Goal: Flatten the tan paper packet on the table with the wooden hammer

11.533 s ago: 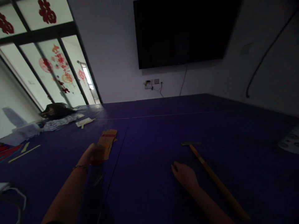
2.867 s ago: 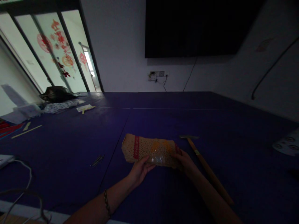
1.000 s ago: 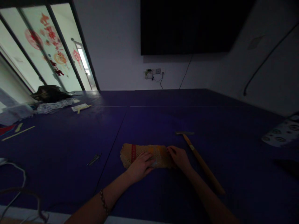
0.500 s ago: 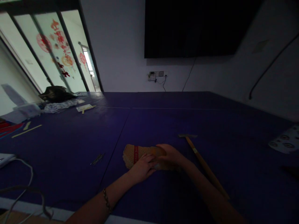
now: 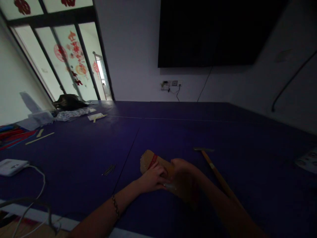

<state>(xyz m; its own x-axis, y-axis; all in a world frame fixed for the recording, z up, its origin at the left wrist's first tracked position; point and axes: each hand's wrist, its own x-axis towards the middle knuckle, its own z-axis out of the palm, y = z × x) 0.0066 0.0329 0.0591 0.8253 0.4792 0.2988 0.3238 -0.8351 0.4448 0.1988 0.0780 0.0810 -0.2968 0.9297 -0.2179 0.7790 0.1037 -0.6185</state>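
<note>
A brown piece of cardboard (image 5: 160,161) with a ragged left end and a red stripe lies tilted on the dark blue table. It slants down to the right, and clear tape or plastic glints on it. My left hand (image 5: 154,178) is closed over its near edge, fingers curled on the surface. My right hand (image 5: 182,168) grips the far edge further right, its fingertips partly hidden in shadow. To the right of my right arm lies a hammer (image 5: 215,170) with a wooden handle. Several thin metal pieces, like nails (image 5: 109,169), lie left of the cardboard.
A white box-shaped device (image 5: 12,167) with a cable sits at the left. Red and blue strips (image 5: 16,137), plastic bags (image 5: 71,114) and a black bag (image 5: 69,101) lie at the far left. A large screen (image 5: 210,33) hangs on the wall.
The cardboard has turned, its right end now lower and nearer me and its left end higher. My hands have moved with it. The whole view has shifted slightly.
</note>
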